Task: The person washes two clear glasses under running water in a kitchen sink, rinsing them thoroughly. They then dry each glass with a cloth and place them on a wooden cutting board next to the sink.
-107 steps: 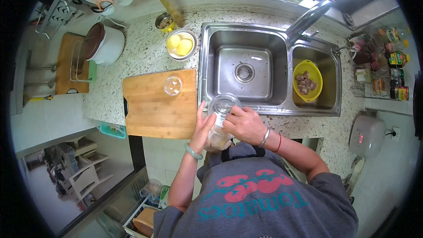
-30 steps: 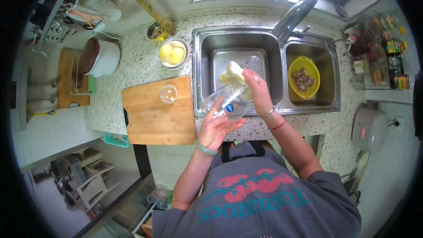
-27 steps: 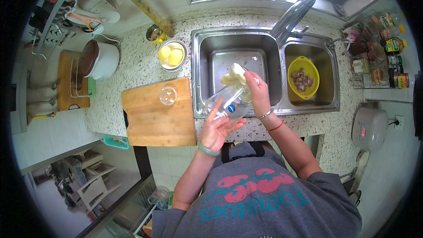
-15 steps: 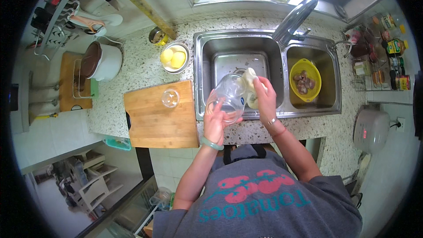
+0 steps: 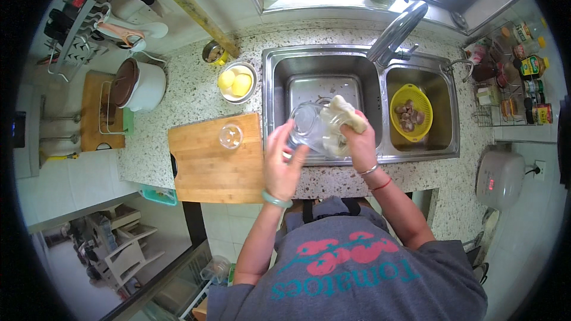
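Over the front of the large sink basin, a clear, rounded glass bowl [image 5: 305,120] is tilted on its side. My left hand [image 5: 282,163] is at its base end, fingers on one side and thumb on the other, a little blurred. My right hand [image 5: 362,144] grips a pale cream cloth [image 5: 343,113], bunched against the bowl's other end; part of it shows through the glass. On the wooden cutting board [image 5: 217,172] to the left stands a small clear glass cup [image 5: 231,137].
A bowl [image 5: 253,94] of yellow, rounded pieces sits beyond the board, near a small yellow cup [image 5: 215,53]. The right basin holds a yellow colander [image 5: 410,134] with brownish-purple pieces. A faucet [image 5: 399,31] rises behind the sink. A white pot [image 5: 148,86] stands far left.
The glass bowl has turned, so its base now faces left and away. My left hand has shifted slightly left around it. My right hand and the cloth have moved a little nearer and to the right.
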